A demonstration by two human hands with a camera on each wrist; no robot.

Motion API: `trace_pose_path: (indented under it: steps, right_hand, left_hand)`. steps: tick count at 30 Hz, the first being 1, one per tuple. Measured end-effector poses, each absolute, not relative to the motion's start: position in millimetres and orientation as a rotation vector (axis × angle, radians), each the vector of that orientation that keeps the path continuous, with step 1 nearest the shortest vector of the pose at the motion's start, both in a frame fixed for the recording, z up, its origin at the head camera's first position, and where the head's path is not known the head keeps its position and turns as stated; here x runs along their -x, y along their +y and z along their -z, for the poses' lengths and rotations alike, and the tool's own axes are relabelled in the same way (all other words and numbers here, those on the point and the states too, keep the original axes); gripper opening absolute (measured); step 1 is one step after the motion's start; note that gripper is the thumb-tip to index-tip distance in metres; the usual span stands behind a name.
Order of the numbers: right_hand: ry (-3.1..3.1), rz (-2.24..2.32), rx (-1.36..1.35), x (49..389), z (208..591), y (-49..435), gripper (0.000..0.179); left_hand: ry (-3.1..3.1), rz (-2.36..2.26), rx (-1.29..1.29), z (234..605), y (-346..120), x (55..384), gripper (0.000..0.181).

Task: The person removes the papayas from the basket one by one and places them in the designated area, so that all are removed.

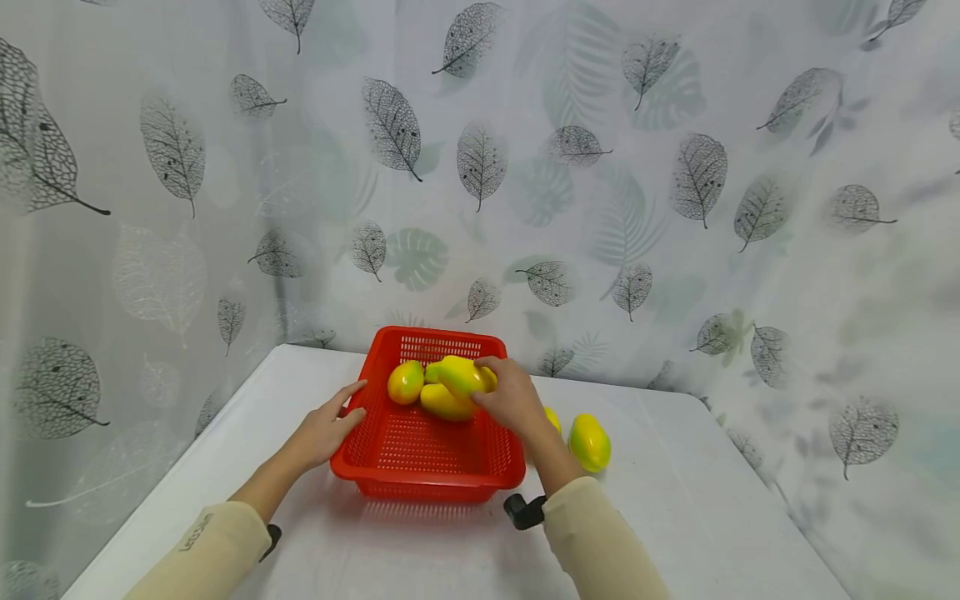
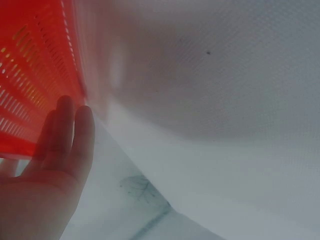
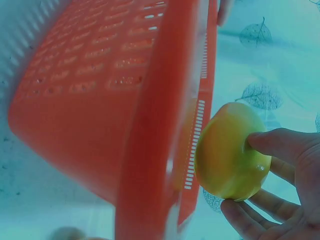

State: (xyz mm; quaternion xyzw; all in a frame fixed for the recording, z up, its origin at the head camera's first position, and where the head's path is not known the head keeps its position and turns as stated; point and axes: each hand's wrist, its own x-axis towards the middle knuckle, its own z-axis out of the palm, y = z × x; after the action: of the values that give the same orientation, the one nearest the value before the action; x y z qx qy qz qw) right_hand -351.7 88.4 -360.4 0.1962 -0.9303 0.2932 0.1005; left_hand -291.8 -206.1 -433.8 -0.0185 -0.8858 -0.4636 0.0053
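Note:
My right hand (image 1: pixel 513 398) holds a yellow-green mango (image 3: pixel 232 152) between thumb and fingers, above the right side of a red plastic basket (image 1: pixel 427 478). On the basket's left side, my left hand (image 1: pixel 328 429) grips the rim, its long fingers (image 2: pixel 62 132) lying along the outer wall. Inside the basket, toward the back, sit several mangoes. One with an orange blush (image 1: pixel 405 382) is on the left; a yellow one (image 1: pixel 444 404) lies under the held mango, which partly hides others.
On the white table (image 1: pixel 675 508), right of the basket, lies a yellow-green mango (image 1: pixel 590 442). Another mango (image 1: pixel 553 417) shows partly behind my right forearm. A leaf-print curtain (image 1: pixel 480 233) hangs beyond the table's back edge and along both sides.

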Motion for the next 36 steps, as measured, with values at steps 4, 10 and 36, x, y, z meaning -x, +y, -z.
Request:
trace_pose_path:
  steps: [4,10,36]
  right_hand:
    - [-2.754,-0.862,-0.547,352,360,92,0.048]
    - [-2.761,-0.895,-0.503,350,359,97,0.048]
    - [-2.75,-0.968,-0.35,350,360,126,0.051]
  left_hand:
    - [-2.773,1.461,0.051,433,-206,292,0.058]
    - [-2.772,1.462,0.04,432,-204,291,0.057]
    - [-2.775,1.444,0.038,434,-204,292,0.059]
